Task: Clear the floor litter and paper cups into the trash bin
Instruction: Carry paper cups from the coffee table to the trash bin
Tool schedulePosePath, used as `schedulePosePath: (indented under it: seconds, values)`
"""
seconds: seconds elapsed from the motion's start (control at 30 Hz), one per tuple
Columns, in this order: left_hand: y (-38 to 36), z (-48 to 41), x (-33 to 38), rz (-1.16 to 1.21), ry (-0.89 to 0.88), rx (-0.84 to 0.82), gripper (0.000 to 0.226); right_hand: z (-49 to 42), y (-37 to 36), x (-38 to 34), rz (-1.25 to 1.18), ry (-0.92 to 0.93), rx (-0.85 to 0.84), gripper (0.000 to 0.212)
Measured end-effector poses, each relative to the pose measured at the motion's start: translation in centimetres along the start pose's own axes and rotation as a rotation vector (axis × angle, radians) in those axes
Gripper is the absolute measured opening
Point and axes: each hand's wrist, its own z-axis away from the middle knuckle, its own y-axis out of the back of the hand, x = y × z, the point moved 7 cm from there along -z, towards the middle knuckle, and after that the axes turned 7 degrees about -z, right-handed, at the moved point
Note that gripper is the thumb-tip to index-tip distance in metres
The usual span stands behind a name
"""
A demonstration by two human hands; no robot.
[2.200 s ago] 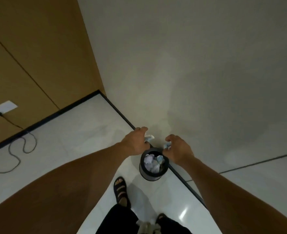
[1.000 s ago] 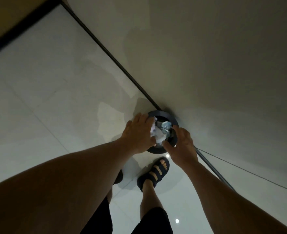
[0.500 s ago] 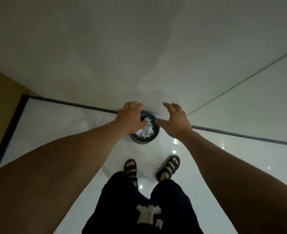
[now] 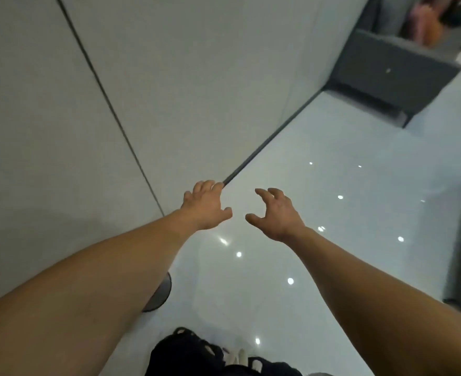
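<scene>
Bin (image 4: 162, 295) first: only a dark curved sliver of it shows, low on the floor (image 4: 332, 185), tucked under the left forearm (image 4: 93, 283) and close against the wall (image 4: 169, 77). What is inside it cannot be seen from here.

Farther from the bin, up along the wall, a thin dark seam runs down the pale panels, and a dark baseboard (image 4: 267, 142) marks where wall meets floor. The left hand (image 4: 206, 206) hangs just above the lower end of that baseboard, palm down, fingers (image 4: 205, 187) loosely spread and a little curled. Its grip is open and has hold of nothing.

Right of it, a small gap away, the right hand (image 4: 277, 214) is held out over the glossy white floor, fingers hooked like a claw and thumb (image 4: 252, 219) pointing toward the left hand. That grip is open too, and empty.

Bright spots of lamp glare dot the tiles beyond the bin. Below the hands, dark shorts (image 4: 218, 356) with a pale drawstring show at the bottom edge.

Well away from the bin, at the far right, a dark grey cabinet (image 4: 392, 74) stands against the wall, and something blurred and pinkish sits behind it.
</scene>
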Motion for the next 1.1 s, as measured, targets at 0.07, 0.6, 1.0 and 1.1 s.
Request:
schedulePosePath:
  seconds: [0.07,0.6,1.0,1.1]
  values:
    - [0.9,-0.4,7.8,-0.04,-0.121,0.028,0.076,3.1,4.5,5.7,-0.016,-0.085,0.086,0.076]
    - [-0.7,8.4,57.0,-0.284,-0.873,0.038,0.074,33.5,25.7,39.7,-0.229,-0.682,0.641,0.076]
    - [-9.3,8.4,85.8,-0.317,-1.183,-0.04,0.078,41.7,34.4,60.9,-0.279,-0.967,0.748,0.079]
    - [-10.6,7.1,92.4,-0.332,-1.208,-0.084,0.078,42.3,37.2,65.8,-0.261,-1.021,0.73,0.079]
